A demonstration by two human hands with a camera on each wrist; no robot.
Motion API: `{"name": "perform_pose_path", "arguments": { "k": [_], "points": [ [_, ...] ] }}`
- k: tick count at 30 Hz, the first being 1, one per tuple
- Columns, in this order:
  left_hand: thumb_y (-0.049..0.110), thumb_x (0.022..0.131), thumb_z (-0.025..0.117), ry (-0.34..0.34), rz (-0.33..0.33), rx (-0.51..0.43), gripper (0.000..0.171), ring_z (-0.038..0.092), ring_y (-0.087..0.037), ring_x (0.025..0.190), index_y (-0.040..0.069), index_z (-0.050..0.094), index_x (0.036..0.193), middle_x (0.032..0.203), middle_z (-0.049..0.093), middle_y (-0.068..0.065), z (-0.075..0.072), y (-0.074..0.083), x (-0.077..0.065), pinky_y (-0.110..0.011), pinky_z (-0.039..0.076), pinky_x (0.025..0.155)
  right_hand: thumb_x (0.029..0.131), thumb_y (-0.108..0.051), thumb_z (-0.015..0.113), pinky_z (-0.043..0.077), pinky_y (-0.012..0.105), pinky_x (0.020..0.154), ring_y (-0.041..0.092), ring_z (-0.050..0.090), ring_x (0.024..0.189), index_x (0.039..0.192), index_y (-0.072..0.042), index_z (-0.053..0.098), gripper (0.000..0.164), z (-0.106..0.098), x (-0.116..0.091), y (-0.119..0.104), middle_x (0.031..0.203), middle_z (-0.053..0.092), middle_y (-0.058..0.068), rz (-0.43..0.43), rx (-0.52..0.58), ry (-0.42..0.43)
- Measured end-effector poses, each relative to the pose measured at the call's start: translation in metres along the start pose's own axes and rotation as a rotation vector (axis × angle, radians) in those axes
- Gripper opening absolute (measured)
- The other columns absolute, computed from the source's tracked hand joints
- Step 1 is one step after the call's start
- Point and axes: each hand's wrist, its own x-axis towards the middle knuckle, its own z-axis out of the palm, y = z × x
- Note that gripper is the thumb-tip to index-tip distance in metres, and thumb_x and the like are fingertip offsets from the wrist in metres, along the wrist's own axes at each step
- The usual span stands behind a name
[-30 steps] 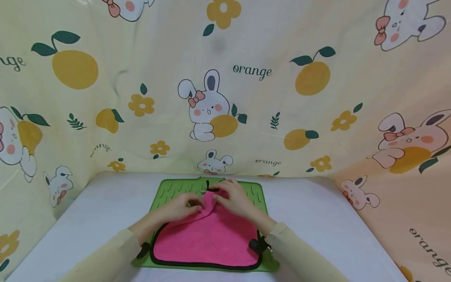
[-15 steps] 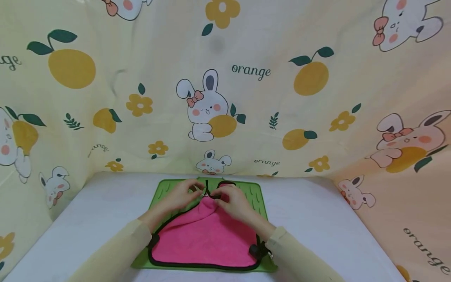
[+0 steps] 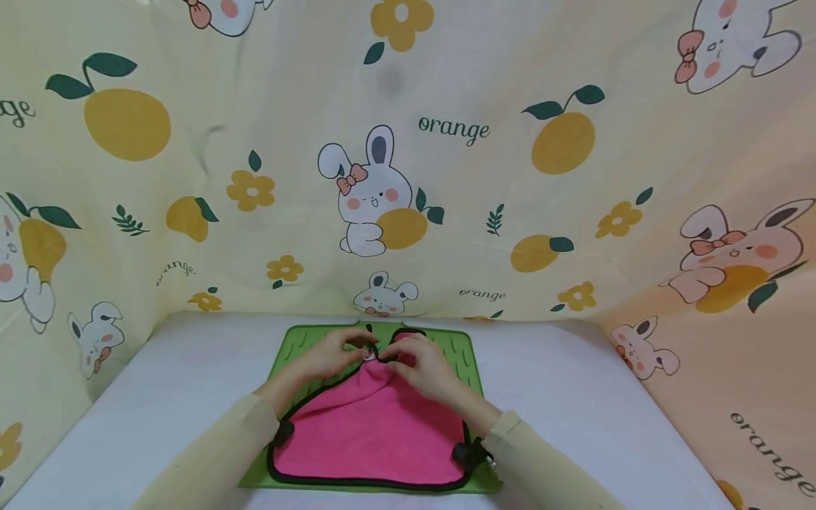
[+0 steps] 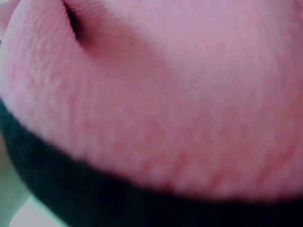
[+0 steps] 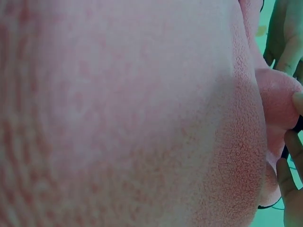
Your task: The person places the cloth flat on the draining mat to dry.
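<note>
A pink fleecy towel [image 3: 376,446] with black edging lies over a green mat [image 3: 299,343], its far edge gathered into a peak. A thin black loop [image 3: 372,348] stands at that peak. My left hand [image 3: 331,353] reaches in from the left and pinches the loop with its fingertips. From the right, my right hand [image 3: 422,363] pinches the towel's black-edged border just beside the peak. In the left wrist view, the towel [image 4: 180,104] and its dark edging cover nearly everything. The towel [image 5: 142,113] also fills most of the right wrist view, with fingers [image 5: 289,184] at the right side.
The mat lies on a white table [image 3: 548,397]. Behind and beside it hangs a cream curtain [image 3: 306,92] printed with rabbits and oranges. A small folded part of the towel [image 3: 409,334] sticks up beyond my right hand. Black wrist bands rest close to the towel's sides.
My left hand has moved from the towel's folded left edge up to the black loop at the peak. The towel's left edge has dropped flatter. My right hand has stayed almost in place.
</note>
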Motion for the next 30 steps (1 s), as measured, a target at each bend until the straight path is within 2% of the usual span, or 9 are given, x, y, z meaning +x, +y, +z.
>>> {"name": "perform_pose_path", "arguments": {
  "k": [3,9,12,17,21,26,30],
  "points": [
    [0.003,0.101,0.064,0.06,-0.008,-0.017,0.024,0.065,-0.03,0.115,0.002,0.069,0.125,0.114,0.072,-0.009,0.0,-0.001,0.001,-0.047,0.054,0.097,0.092,-0.006,0.079,0.052,0.039,0.089,0.018,0.062,0.101,0.11,-0.017,0.08,0.021,-0.001,0.001,-0.001,0.106,0.073,-0.003,0.004,0.0,0.001],
    [0.001,0.099,0.067,0.189,0.012,-0.06,0.014,0.069,-0.03,0.1,0.002,0.07,0.113,0.109,0.071,-0.013,-0.004,0.003,-0.003,-0.041,0.058,0.086,0.093,-0.003,0.076,0.055,0.041,0.092,0.023,0.065,0.106,0.112,-0.011,0.078,0.021,-0.006,0.004,0.0,0.118,0.072,0.003,0.025,0.076,0.041],
    [0.003,0.099,0.068,0.243,-0.008,-0.067,0.016,0.069,-0.028,0.098,0.002,0.07,0.115,0.11,0.071,-0.012,-0.008,0.002,-0.007,-0.038,0.057,0.083,0.094,-0.004,0.076,0.056,0.044,0.089,0.022,0.066,0.106,0.115,-0.01,0.078,0.022,-0.012,0.002,0.003,0.121,0.071,0.003,0.081,0.119,0.083],
    [0.005,0.099,0.07,0.321,-0.051,-0.065,0.017,0.07,-0.025,0.093,0.006,0.072,0.116,0.107,0.072,-0.009,-0.017,-0.005,-0.014,-0.034,0.055,0.079,0.095,-0.005,0.075,0.054,0.054,0.093,0.025,0.067,0.104,0.119,-0.007,0.076,0.024,-0.027,-0.001,0.015,0.115,0.074,0.005,0.166,0.145,0.131],
    [0.007,0.1,0.069,0.346,-0.059,-0.048,0.017,0.069,-0.028,0.092,0.005,0.071,0.116,0.104,0.071,-0.01,-0.027,-0.013,-0.018,-0.034,0.054,0.078,0.097,-0.006,0.072,0.054,0.049,0.095,0.027,0.069,0.108,0.121,-0.006,0.075,0.024,-0.038,-0.002,0.03,0.117,0.074,0.008,0.239,0.166,0.147],
    [0.008,0.101,0.069,0.366,-0.073,-0.013,0.017,0.069,-0.027,0.092,0.004,0.071,0.117,0.102,0.07,-0.01,-0.04,-0.022,-0.024,-0.035,0.052,0.078,0.099,-0.008,0.069,0.054,0.045,0.096,0.028,0.067,0.113,0.122,-0.008,0.074,0.024,-0.045,0.0,0.051,0.118,0.074,0.009,0.337,0.188,0.114],
    [0.009,0.101,0.068,0.374,-0.088,0.009,0.018,0.067,-0.026,0.092,0.002,0.071,0.118,0.102,0.07,-0.011,-0.048,-0.03,-0.029,-0.034,0.053,0.077,0.099,-0.008,0.069,0.053,0.048,0.098,0.032,0.066,0.115,0.125,-0.006,0.074,0.027,-0.043,0.004,0.068,0.123,0.073,0.011,0.336,0.168,0.039]
  ]
}}
